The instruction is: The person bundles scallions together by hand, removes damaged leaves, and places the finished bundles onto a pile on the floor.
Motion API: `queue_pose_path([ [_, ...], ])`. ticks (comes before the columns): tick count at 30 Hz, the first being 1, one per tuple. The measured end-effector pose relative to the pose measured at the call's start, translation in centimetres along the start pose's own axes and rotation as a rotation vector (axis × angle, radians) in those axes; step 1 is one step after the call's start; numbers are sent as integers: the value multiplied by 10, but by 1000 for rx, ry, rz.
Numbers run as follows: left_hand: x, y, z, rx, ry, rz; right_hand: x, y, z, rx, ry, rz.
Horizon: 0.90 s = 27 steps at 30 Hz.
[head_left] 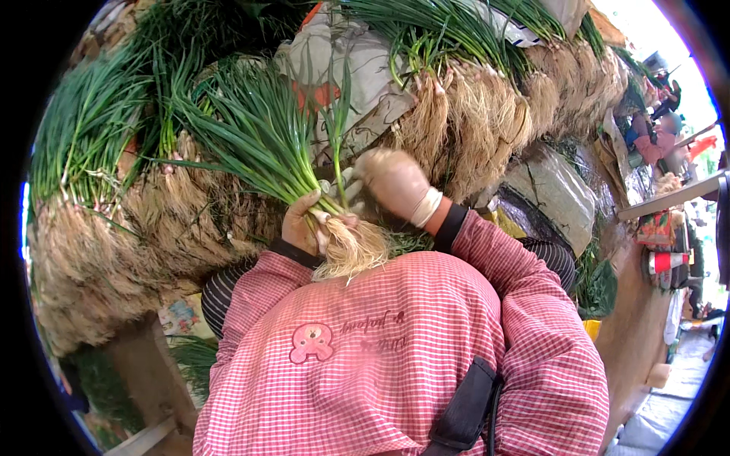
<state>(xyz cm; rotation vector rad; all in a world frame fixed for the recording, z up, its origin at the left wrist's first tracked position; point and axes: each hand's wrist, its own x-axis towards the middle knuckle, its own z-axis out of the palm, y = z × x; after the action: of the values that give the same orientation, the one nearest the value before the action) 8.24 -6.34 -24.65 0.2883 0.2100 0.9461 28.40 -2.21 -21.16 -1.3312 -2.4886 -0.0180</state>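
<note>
A bunch of green garlic [308, 182] fans its long leaves up and to the left in front of my chest. Its pale bulbs and tangled, straw-coloured roots [350, 251] hang toward my checked smock. My left hand [302, 220] is closed around the lower stems, just above the bulbs. Close on the right is my right hand [395, 185], in a pale glove and partly blurred. Its bent fingers are beside a single stalk [338, 148] that stands apart from the bunch; whether they grip it cannot be made out.
Heaped green garlic with roots [114, 251] stretches along the left. Another row with hanging roots [479, 121] lies at the far right. Between them is a pale sack [350, 76]. A grey plastic sheet [551, 197] lies right of my arm. Farther right, a person [658, 140] sits among goods.
</note>
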Motion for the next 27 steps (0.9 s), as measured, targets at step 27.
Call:
queue_pose_path([
  [27, -13, 13, 27, 239, 15, -55, -39, -26, -29, 460, -39, 178],
])
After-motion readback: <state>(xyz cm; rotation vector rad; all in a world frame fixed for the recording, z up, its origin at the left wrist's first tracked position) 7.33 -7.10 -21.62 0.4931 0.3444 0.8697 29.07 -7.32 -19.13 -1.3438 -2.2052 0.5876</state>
